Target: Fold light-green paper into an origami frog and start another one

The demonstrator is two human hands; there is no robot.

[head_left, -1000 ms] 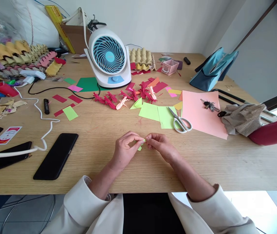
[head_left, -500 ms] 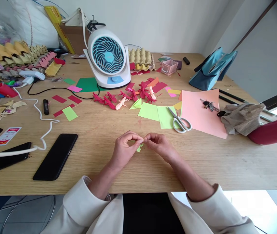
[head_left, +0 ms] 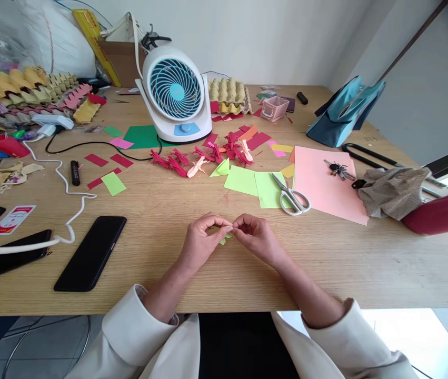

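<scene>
Green paper (head_left: 222,241) partly behind fingers (head_left: 216,218)

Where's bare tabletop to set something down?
Between the left hand and the nearest phone; also right of the right hand, nearside of the pink sheet and red bottle. Crowded: from the fan to the scissors, with folded figures and paper pieces; far left, egg trays.

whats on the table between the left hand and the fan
In the head view, going from the left hand to the fan, there is bare tabletop, then a pale pink folded paper and some red folded papers.
</scene>
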